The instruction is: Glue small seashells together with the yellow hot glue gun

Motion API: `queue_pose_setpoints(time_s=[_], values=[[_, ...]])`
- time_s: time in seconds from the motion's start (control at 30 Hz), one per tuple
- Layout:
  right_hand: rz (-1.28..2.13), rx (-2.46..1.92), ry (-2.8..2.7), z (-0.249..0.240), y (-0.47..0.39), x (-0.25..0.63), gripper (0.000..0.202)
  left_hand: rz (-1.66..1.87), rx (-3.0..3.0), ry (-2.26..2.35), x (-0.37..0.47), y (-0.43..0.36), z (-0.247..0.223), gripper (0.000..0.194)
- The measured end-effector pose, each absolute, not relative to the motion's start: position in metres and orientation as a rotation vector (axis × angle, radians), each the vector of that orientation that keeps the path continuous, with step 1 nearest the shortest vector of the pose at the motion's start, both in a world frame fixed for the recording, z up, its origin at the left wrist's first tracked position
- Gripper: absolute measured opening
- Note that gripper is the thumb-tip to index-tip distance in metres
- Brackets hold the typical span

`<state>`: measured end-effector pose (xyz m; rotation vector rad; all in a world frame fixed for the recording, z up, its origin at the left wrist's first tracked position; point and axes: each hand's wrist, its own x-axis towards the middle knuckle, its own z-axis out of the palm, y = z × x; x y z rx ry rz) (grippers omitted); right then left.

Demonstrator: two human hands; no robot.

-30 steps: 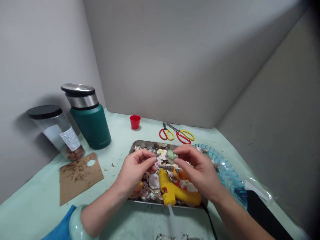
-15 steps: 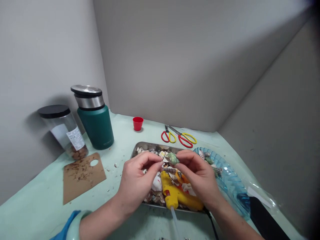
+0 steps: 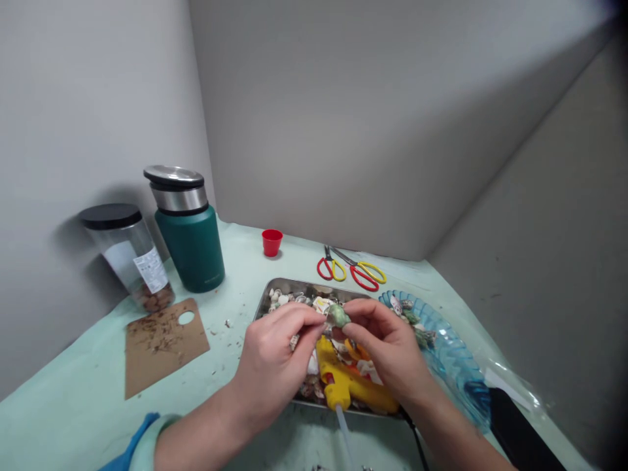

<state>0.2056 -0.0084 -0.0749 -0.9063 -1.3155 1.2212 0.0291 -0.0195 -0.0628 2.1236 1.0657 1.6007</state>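
Observation:
A small green shell [image 3: 338, 316] is pinched between the thumb and fingers of my right hand [image 3: 387, 340], above a metal tray [image 3: 275, 282] of shells. My left hand [image 3: 279, 353] has thumb and forefinger pressed together at the shell's left side; whatever they hold is too small to make out. Below the hands, a yellow glue gun [image 3: 356, 386] lies on the tray, a clear glue stick [image 3: 343, 425] jutting from it toward me. Some shells in the tray are hidden by my hands.
Two pairs of scissors [image 3: 366, 275] and a red cup [image 3: 271, 243] lie behind the tray. A blue dish [image 3: 454, 347] with shells is at right. A green flask [image 3: 193, 248], a lidded jar [image 3: 127, 255] and a brown board [image 3: 167, 347] stand or lie left.
My left hand has shifted slightly right, its fingertips now nearer the green shell. The shell has turned a little in my right hand's fingers. The view has moved slightly.

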Motion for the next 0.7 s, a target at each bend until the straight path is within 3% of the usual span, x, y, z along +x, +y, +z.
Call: queue_pose_setpoints(time_s=[0.2, 0.37, 0.47, 0.7], values=[[1.632, -0.840, -1.033, -0.0738, -0.0068, 0.2084, 0.017, 1.591, 2.118, 1.099, 0.0296, -0.0195, -0.0614, 0.011], [1.757, -0.838, -0.927, -0.0727, -0.0059, 0.2063, 0.020, 1.576, 2.063, 1.129, 0.0295, -0.0190, -0.0620, 0.011], [1.637, -0.888, -1.019, -0.0720, -0.0079, 0.2047, 0.019, 1.566, 2.076, 1.113, 0.0295, -0.0192, -0.0625, 0.012], [1.015, -0.993, -1.433, -0.0721, -0.0157, 0.2009, 0.011, 1.549, 2.098, 1.113, 0.0307, -0.0191, -0.0651, 0.013]])
